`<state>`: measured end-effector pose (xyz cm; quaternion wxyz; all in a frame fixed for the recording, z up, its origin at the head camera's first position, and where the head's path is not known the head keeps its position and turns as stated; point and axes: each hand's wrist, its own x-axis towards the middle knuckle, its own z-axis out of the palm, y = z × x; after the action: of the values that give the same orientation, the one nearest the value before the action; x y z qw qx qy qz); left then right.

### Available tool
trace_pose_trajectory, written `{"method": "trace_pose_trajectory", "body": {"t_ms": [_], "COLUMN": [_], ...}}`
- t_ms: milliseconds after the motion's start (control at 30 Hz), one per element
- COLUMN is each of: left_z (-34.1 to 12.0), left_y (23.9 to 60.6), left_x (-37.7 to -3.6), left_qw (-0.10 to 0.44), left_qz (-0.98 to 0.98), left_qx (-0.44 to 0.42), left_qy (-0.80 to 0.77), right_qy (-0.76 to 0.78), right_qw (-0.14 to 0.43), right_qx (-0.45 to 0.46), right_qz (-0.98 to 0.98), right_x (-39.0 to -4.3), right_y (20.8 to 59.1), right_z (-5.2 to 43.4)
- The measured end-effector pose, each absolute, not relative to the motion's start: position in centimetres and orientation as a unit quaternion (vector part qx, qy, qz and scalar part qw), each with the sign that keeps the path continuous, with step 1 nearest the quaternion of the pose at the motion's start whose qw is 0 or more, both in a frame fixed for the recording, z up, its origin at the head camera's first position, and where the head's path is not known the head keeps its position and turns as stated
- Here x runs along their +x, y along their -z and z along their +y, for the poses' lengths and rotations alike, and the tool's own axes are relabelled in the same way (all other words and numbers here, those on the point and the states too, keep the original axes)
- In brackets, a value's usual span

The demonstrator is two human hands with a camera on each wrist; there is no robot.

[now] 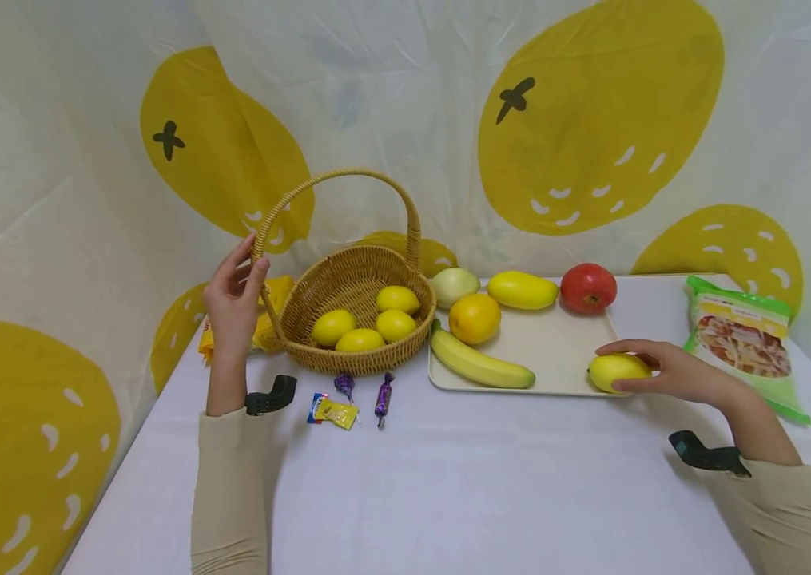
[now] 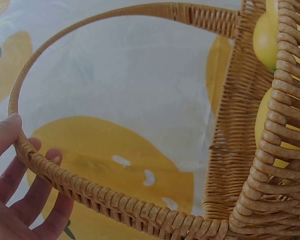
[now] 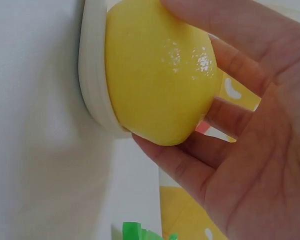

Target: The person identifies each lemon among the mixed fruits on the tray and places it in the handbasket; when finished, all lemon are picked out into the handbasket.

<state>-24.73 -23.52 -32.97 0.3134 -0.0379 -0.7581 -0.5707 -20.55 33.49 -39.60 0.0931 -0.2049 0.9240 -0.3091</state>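
A person seated at a white-clothed table (image 1: 448, 495) works with both hands around a cream tray (image 1: 556, 351) of fruit. The right hand (image 1: 671, 371) curls its fingers and thumb around a yellow lemon (image 1: 617, 371) lying at the tray's near right corner, on the rim; the right wrist view shows the lemon (image 3: 157, 75) pressed against the tray's edge (image 3: 92, 75) with fingers (image 3: 230, 30) wrapped over and under it. The left hand (image 1: 232, 299) holds the lower left part of the arched handle of a wicker basket (image 1: 355, 351) standing just left of the tray, thumb on one side and fingers on the other, as the left wrist view shows with the left hand (image 2: 15, 190) closed lightly about the woven handle (image 2: 90, 192). Four lemons (image 1: 365, 323) sit inside the basket. On the tray lie a banana (image 1: 480, 363), an orange (image 1: 474, 318), a mango (image 1: 522, 290) and a pale onion (image 1: 454, 285), with a red tomato (image 1: 588, 287) at its far right corner. Wrapped candies (image 1: 347, 403) lie on the cloth left of the tray, in front of the basket. A green snack packet (image 1: 746, 339) rests right of the tray.
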Motion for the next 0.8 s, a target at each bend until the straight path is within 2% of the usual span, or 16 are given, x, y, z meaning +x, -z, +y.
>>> {"method": "trace_pose_trajectory", "body": {"t_ms": [600, 800], "left_z": [-23.55, -23.71], "left_y": [33.07, 33.17], "left_x": [-24.88, -24.94], "left_qw": [0.313, 0.314], "left_qz": [-0.759, -0.759], "left_qx": [-0.038, -0.038], "left_qy": [0.57, 0.569], "right_qy": [0.309, 0.315], "right_qw": [0.076, 0.047], "right_qx": [-0.188, -0.195], "right_qz": [0.929, 0.927], "right_x": [-20.45, -20.15], "right_y": [40.11, 39.5], "right_z": [33.75, 33.33]}}
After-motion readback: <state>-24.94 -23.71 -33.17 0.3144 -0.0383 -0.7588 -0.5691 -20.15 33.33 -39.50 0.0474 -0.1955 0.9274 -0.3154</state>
